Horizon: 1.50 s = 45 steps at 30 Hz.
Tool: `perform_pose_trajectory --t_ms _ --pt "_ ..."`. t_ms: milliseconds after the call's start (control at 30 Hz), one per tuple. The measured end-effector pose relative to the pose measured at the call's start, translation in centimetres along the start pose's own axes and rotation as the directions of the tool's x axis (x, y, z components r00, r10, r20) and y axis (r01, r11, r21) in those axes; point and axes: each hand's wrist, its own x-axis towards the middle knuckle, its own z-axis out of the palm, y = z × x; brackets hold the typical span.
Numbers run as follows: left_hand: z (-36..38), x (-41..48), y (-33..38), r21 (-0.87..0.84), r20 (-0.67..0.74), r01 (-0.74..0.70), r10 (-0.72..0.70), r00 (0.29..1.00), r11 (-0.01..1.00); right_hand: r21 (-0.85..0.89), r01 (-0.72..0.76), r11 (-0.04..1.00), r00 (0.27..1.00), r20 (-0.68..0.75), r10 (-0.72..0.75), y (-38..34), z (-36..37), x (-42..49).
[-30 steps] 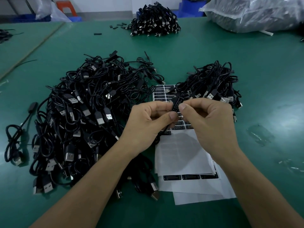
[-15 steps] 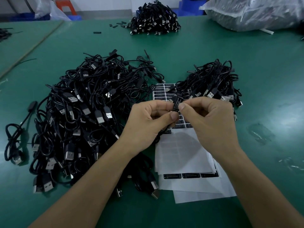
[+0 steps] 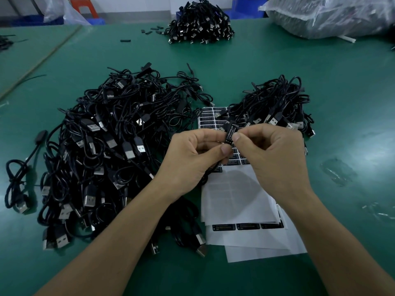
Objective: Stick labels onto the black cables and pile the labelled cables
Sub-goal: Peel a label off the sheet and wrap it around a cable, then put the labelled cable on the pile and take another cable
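On my screen both hands were raised over the green table, meeting above the label sheets. The left hand was curled, its thumb and forefinger pinching the lower end of a black cable at its small oblong block. The right hand was curled too, pinching the same block from the other side, with the thumb tip pressed against the label that lay along the block's face. I could read white print on that label, though not all of it. The block stood tilted, its upper end leaning away from me towards the smaller pile of cables on the right, which overlapped the far edge of the sheets. The large pile lay just left of the sheets, under the left forearm. A single cable lay apart at the left edge. Well back I saw another heap and a plastic bag.
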Motion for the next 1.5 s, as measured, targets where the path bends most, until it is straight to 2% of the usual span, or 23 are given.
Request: perform_pose_trajectory --t_ms 633,767,967,1100,1233,1500 --pt "0.3 -0.1 0.5 0.015 -0.051 -0.041 0.041 0.998 0.999 -0.064 0.056 0.996 0.998 -0.024 -0.057 -0.4 0.7 -0.6" --pt "0.3 -0.1 0.4 0.040 -0.054 -0.046 0.048 0.997 0.998 -0.082 0.040 0.996 0.998 -0.041 -0.043 -0.4 0.7 -0.8" --pt "0.2 -0.2 0.5 0.078 -0.061 -0.049 0.054 0.997 0.996 -0.098 -0.041 0.994 0.989 -0.143 0.027 0.0 0.1 -0.4" --pt "0.3 -0.3 0.6 0.076 -0.057 -0.055 0.059 0.997 0.996 -0.087 -0.026 0.996 0.994 -0.108 0.017 0.2 0.0 -0.3" --pt "0.3 -0.3 0.6 0.078 -0.033 -0.063 0.066 0.997 0.995 -0.019 -0.076 0.997 0.995 -0.068 0.075 0.5 -0.1 0.0" --pt "0.6 -0.4 0.8 0.077 0.010 -0.051 0.050 0.999 0.996 0.089 -0.105 0.991 0.994 0.032 0.102 0.7 -0.1 0.1"
